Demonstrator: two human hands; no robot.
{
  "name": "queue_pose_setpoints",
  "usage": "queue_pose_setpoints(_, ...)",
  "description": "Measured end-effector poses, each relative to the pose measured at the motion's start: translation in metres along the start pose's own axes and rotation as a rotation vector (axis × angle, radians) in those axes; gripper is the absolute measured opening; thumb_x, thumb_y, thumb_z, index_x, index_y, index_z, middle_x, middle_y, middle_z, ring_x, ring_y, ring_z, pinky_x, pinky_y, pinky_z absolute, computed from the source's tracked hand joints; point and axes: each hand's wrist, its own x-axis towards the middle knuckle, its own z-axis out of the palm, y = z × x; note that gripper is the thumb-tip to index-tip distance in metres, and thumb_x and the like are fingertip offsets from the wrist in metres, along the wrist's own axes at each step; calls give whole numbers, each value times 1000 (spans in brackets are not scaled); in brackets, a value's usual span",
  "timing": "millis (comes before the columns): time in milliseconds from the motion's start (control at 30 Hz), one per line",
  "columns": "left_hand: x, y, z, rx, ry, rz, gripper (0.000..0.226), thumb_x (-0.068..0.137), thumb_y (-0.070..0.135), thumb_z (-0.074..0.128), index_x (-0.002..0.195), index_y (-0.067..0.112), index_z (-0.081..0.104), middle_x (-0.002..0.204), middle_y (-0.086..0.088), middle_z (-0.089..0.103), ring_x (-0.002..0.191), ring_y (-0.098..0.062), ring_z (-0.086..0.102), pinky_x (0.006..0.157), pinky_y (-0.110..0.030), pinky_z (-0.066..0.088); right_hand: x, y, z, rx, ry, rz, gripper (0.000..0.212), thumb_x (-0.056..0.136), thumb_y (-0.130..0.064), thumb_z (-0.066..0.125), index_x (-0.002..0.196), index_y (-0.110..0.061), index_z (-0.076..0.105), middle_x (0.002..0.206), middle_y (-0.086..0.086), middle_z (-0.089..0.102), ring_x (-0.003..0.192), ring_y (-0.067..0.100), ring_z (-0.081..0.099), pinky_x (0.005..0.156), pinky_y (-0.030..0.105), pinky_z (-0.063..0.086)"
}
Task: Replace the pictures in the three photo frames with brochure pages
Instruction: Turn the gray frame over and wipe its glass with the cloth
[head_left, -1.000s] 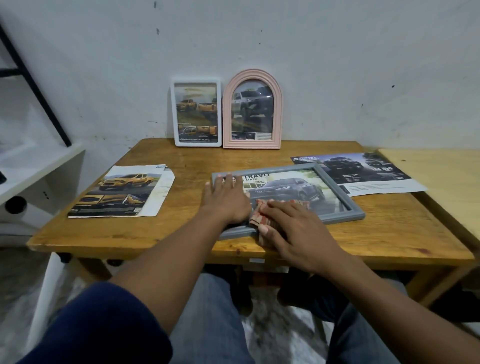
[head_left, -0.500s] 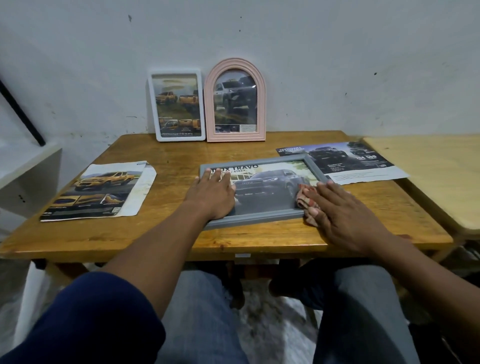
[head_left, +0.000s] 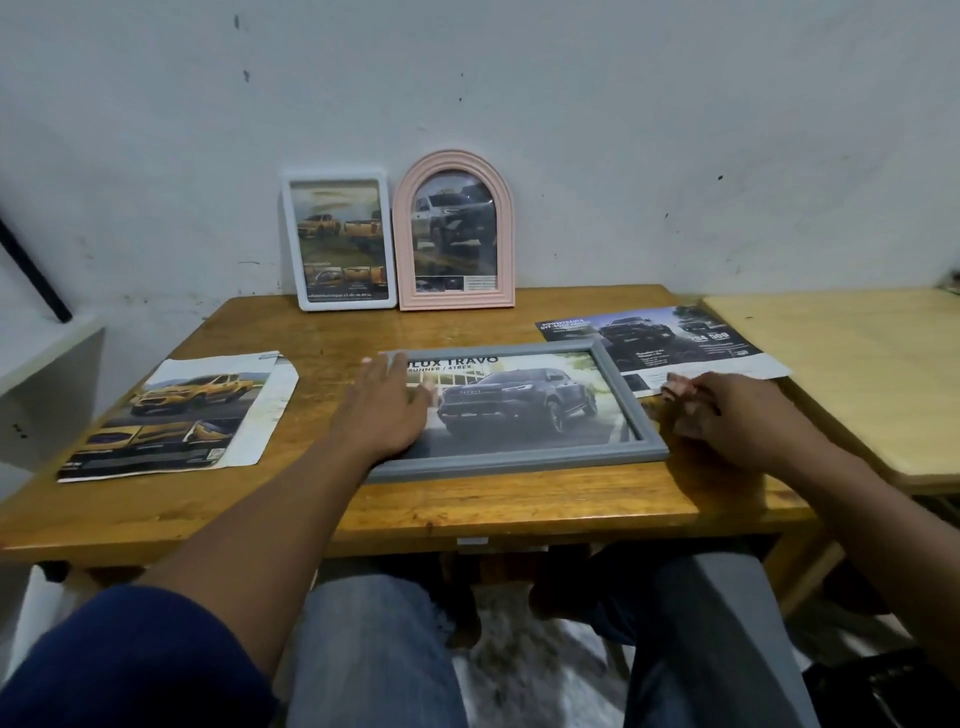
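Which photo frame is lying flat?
The grey frame, flat on the table under the left hand; white frame and pink frame stand against the wall.

You are facing a table (head_left: 519, 514) with the flat frame (head_left: 519, 462) lying at its middle. Your left hand (head_left: 387, 410) is resting on its left end and your right hand (head_left: 727, 410) is sitting just beside its right end. Two standing frames, left (head_left: 337, 241) and right (head_left: 453, 234), are leaning side by side on the wall (head_left: 571, 130) behind. A brochure (head_left: 182, 415) is lying left, and a brochure page (head_left: 665, 338) is lying right.
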Motion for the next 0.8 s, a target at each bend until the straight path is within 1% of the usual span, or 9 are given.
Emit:
queue_pose_setpoints(67, 4, -7, -1, 17, 63, -123, 74, 101, 60, 33, 156, 11, 32, 163, -16, 29, 151, -37, 24, 120, -54, 27, 6, -9, 0, -136, -139, 61, 39, 92, -47, 54, 120, -21, 62, 113, 7, 64, 105, 28, 57, 93, 48, 49)
queue_pose_setpoints(167, 6, -5, -5, 85, 41, -248, 61, 93, 57, 47, 127, 8, 61, 136, -18, 57, 126, -40, 51, 104, -54, 46, 16, -33, 1, -128, 20, 66, 43, 97, -45, 46, 129, -20, 57, 135, 10, 55, 129, 32, 44, 103, 52, 34)
queue_pose_setpoints(233, 4, 2, -9, 67, 54, -273, 48, 93, 49, 52, 114, 8, 66, 121, -16, 63, 113, -38, 58, 96, -51, 51, 22, -53, 4, -118, 12, 47, 42, 97, -44, 45, 123, -15, 60, 124, 11, 61, 121, 32, 50, 101, 50, 36)
queue_pose_setpoints(367, 3, 7, -12, -88, 84, -358, 29, 91, 32, 58, 106, 9, 68, 98, -10, 65, 91, -33, 63, 77, -41, 55, 32, -83, 13, 180, -165, 173, 33, 94, -40, 54, 105, -9, 58, 87, 5, 62, 86, 26, 64, 86, 47, 55)
queue_pose_setpoints(433, 1, 6, -12, -205, 105, -391, 26, 90, 27, 60, 108, 11, 70, 92, -7, 67, 81, -29, 64, 68, -38, 53, 34, -92, 14, 251, -132, 221, 25, 93, -32, 55, 104, -9, 53, 86, 6, 59, 86, 27, 62, 85, 47, 56)
queue_pose_setpoints(500, -2, 3, -12, -324, 146, -399, 27, 92, 24, 59, 114, 15, 71, 93, -4, 69, 81, -27, 64, 70, -38, 54, 36, -97, 13, 377, -103, 289, 20, 94, -23, 56, 104, -7, 51, 89, 10, 57, 90, 30, 60, 86, 46, 54)
queue_pose_setpoints(600, -4, 2, -22, -556, 228, -397, 39, 99, 20, 55, 137, 21, 62, 115, -5, 70, 92, -27, 65, 77, -37, 54, 45, -92, 12, 599, -39, 355, 15, 93, -13, 54, 97, 2, 53, 85, 15, 56, 85, 33, 60, 75, 40, 51)
queue_pose_setpoints(700, 0, 8, -37, -936, 268, -388, 46, 102, 15, 54, 147, 24, 52, 123, -6, 68, 93, -23, 68, 73, -35, 57, 57, -86, 5, 796, 3, 402, 21, 89, -10, 60, 104, 4, 60, 97, 19, 63, 86, 34, 65, 76, 45, 59)
queue_pose_setpoints(800, 10, 18, -54, -1031, 330, -354, 46, 104, 13, 55, 148, 26, 50, 115, -1, 63, 93, -18, 64, 77, -35, 57, 64, -84, -16, 938, -11, 337, 13, 92, -9, 66, 99, 0, 61, 92, 17, 60, 72, 28, 59, 59, 32, 50)
